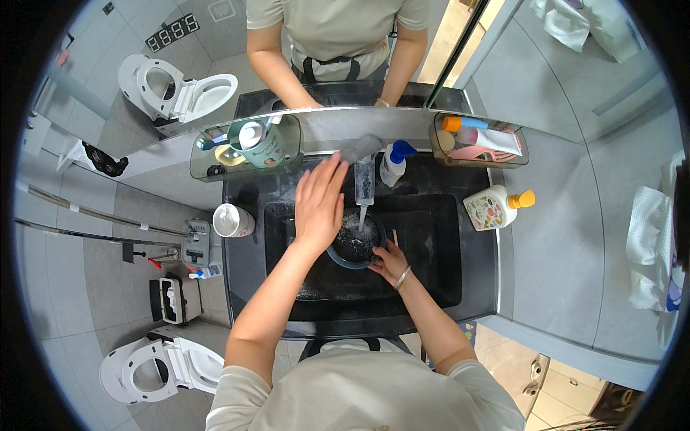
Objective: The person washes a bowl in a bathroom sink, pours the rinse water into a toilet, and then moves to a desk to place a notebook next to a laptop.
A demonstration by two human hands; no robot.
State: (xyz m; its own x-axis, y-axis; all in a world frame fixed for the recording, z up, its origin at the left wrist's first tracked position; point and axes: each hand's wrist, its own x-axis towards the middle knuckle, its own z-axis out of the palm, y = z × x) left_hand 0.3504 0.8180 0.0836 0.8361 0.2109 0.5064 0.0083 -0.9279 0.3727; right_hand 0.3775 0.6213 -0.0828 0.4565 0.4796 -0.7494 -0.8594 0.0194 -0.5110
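Water runs from the faucet (365, 183) into a round bowl (348, 264) with a blue-grey rim, held low in the black sink (431, 280). My right hand (390, 263) grips the bowl's right rim, thumb on top, a bracelet at the wrist. Close by that thumb shows a small tan strip I cannot make out. My left hand (320, 205) is stretched out flat, left of the faucet, its fingertips by the grey faucet top. Whether they touch it, I cannot tell. The bowl's inside looks dark, with splashing water.
Behind the faucet stands a blue-capped pump bottle (393, 164). A yellow-pump bottle (491, 207) is on the right counter, a white cup (233, 220) on the left. Two shelf bins, left (287, 154) and right (478, 159), hold toiletries below the mirror (338, 43). A toilet (154, 370) stands lower left.
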